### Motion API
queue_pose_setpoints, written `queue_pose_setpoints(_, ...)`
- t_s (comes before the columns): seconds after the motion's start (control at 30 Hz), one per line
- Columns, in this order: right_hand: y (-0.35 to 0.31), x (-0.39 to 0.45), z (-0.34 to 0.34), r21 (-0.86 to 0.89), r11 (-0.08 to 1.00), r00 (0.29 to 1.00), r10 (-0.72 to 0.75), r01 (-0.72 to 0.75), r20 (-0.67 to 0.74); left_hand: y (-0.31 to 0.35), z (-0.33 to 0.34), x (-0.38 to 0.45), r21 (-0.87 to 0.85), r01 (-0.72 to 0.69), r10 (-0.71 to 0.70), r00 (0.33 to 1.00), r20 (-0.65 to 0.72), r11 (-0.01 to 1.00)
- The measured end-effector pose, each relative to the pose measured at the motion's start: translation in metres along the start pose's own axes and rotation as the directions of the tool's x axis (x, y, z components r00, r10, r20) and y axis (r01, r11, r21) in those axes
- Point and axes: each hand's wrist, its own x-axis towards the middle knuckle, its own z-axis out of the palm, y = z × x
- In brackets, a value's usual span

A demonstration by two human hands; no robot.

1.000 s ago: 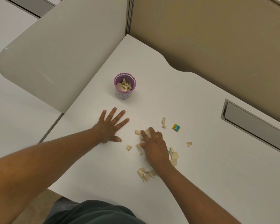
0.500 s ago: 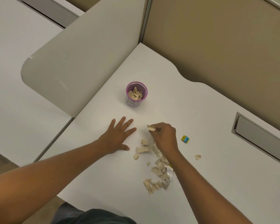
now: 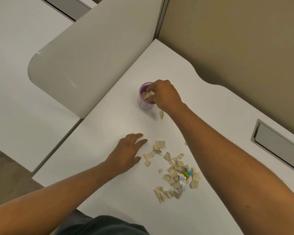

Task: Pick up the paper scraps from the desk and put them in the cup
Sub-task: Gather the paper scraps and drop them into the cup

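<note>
A purple-rimmed cup (image 3: 143, 106) with paper scraps inside stands near the back of the white desk (image 3: 119, 126). My right hand (image 3: 165, 94) is over the cup's mouth, fingers pinched on a few beige paper scraps (image 3: 148, 94). One scrap (image 3: 161, 114) is just beside the cup, under my wrist. Several beige scraps (image 3: 172, 168) lie scattered on the desk in front of me. My left hand (image 3: 127, 153) rests flat on the desk left of that pile, fingers spread, holding nothing.
A small yellow-and-blue piece (image 3: 187, 173) and silvery bits (image 3: 182, 181) lie among the scraps. A grey cable hatch (image 3: 277, 146) is set in the desk at right. A rounded divider panel (image 3: 92, 61) and a beige partition wall (image 3: 236, 39) bound the desk.
My right hand lifted scraps from the pile and carried them forward to the cup's mouth. My left hand stayed flat on the desk. The camera view shifted.
</note>
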Motion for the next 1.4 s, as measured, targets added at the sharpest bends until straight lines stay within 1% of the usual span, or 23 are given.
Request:
queue_pose_setpoints(0.1, 0.004, -0.006, -0.011, 0.152, 0.988, 0.998, 0.043, -0.035, -0.053, 0.003, -0.007, 0.003, -0.064, -0.004, 0.003, 1.0, -0.003, 0.998)
queue_pose_setpoints(0.17, 0.017, -0.023, -0.021, 0.249, 0.967, 0.987, 0.09, -0.054, -0.135, 0.007, -0.01, 0.007, -0.109, -0.025, 0.024, 1.0, -0.007, 0.994)
queue_pose_setpoints(0.23, 0.039, -0.055, -0.026, 0.34, 0.935, 0.966, 0.173, -0.099, -0.194, 0.015, -0.012, 0.013, -0.112, -0.033, 0.035, 0.999, 0.014, 0.993)
queue_pose_setpoints(0.27, 0.054, -0.076, -0.024, 0.381, 0.913, 0.955, 0.23, -0.145, -0.189, 0.019, -0.011, 0.016, -0.103, -0.031, 0.036, 0.998, 0.044, 0.994)
queue_pose_setpoints(0.33, 0.088, -0.125, -0.008, 0.409, 0.87, 0.929, 0.35, -0.275, -0.12, 0.03, -0.008, 0.021, -0.058, -0.028, 0.035, 0.991, 0.129, 0.998)
queue_pose_setpoints(0.4, 0.121, -0.175, 0.018, 0.356, 0.825, 0.881, 0.473, -0.439, -0.01, 0.041, -0.002, 0.025, 0.017, -0.04, 0.035, 0.979, 0.199, 0.999)
queue_pose_setpoints(0.43, 0.134, -0.199, 0.033, 0.308, 0.794, 0.843, 0.535, -0.523, 0.054, 0.047, 0.001, 0.027, 0.05, -0.044, 0.032, 0.975, 0.219, 0.998)
queue_pose_setpoints(0.5, 0.151, -0.239, 0.061, 0.206, 0.705, 0.734, 0.648, -0.679, 0.2, 0.057, 0.008, 0.027, 0.111, -0.056, 0.03, 0.973, 0.229, 0.992)
queue_pose_setpoints(0.53, 0.155, -0.254, 0.074, 0.177, 0.654, 0.676, 0.689, -0.735, 0.261, 0.062, 0.011, 0.027, 0.13, -0.063, 0.032, 0.974, 0.225, 0.989)
queue_pose_setpoints(0.57, 0.156, -0.265, 0.085, 0.171, 0.614, 0.634, 0.713, -0.771, 0.299, 0.066, 0.015, 0.026, 0.132, -0.063, 0.033, 0.976, 0.216, 0.989)
queue_pose_setpoints(0.6, 0.154, -0.272, 0.096, 0.185, 0.595, 0.621, 0.72, -0.782, 0.309, 0.07, 0.017, 0.026, 0.118, -0.056, 0.03, 0.978, 0.205, 0.991)
queue_pose_setpoints(0.63, 0.151, -0.275, 0.105, 0.215, 0.596, 0.634, 0.716, -0.773, 0.293, 0.074, 0.02, 0.026, 0.1, -0.046, 0.026, 0.981, 0.192, 0.994)
queue_pose_setpoints(0.67, 0.147, -0.275, 0.112, 0.26, 0.611, 0.663, 0.703, -0.748, 0.257, 0.077, 0.022, 0.026, 0.083, -0.037, 0.021, 0.984, 0.178, 0.996)
queue_pose_setpoints(0.77, 0.127, -0.261, 0.125, 0.394, 0.678, 0.77, 0.623, -0.62, 0.14, 0.085, 0.024, 0.03, 0.002, -0.021, 0.021, 0.99, 0.139, 1.0)
queue_pose_setpoints(0.87, 0.112, -0.245, 0.128, 0.422, 0.769, 0.866, 0.493, -0.48, 0.087, 0.089, 0.019, 0.038, -0.089, -0.002, 0.016, 0.988, 0.153, 0.996)
queue_pose_setpoints(0.97, 0.109, -0.236, 0.125, 0.333, 0.845, 0.905, 0.419, -0.419, 0.074, 0.088, 0.009, 0.043, -0.134, 0.0, 0.024, 0.984, 0.177, 0.991)
queue_pose_setpoints(1.0, 0.109, -0.235, 0.123, 0.27, 0.879, 0.918, 0.392, -0.393, 0.06, 0.085, 0.006, 0.042, -0.101, -0.012, 0.029, 0.984, 0.177, 0.995)
queue_pose_setpoints(1.07, 0.11, -0.235, 0.121, 0.123, 0.939, 0.947, 0.314, -0.321, 0.072, 0.075, 0.001, 0.036, 0.088, -0.053, 0.036, 0.982, 0.184, 0.995)
queue_pose_setpoints(1.1, 0.109, -0.235, 0.122, 0.07, 0.955, 0.954, 0.279, -0.287, 0.107, 0.07, 0.0, 0.031, 0.189, -0.072, 0.033, 0.978, 0.204, 0.979)
queue_pose_setpoints(1.17, 0.107, -0.236, 0.127, -0.002, 0.973, 0.957, 0.228, -0.232, 0.179, 0.063, 0.003, 0.023, 0.285, -0.108, 0.029, 0.963, 0.269, 0.952)
queue_pose_setpoints(1.2, 0.106, -0.236, 0.131, -0.038, 0.978, 0.959, 0.211, -0.207, 0.188, 0.061, 0.006, 0.02, 0.284, -0.123, 0.035, 0.955, 0.295, 0.951)
queue_pose_setpoints(1.27, 0.1, -0.236, 0.137, -0.084, 0.98, 0.971, 0.19, -0.179, 0.148, 0.063, 0.012, 0.017, 0.242, -0.13, 0.05, 0.949, 0.311, 0.962)
queue_pose_setpoints(1.4, 0.089, -0.24, 0.144, -0.083, 0.982, 0.982, 0.175, -0.169, 0.071, 0.075, 0.021, 0.022, 0.133, -0.098, 0.061, 0.963, 0.261, 0.986)
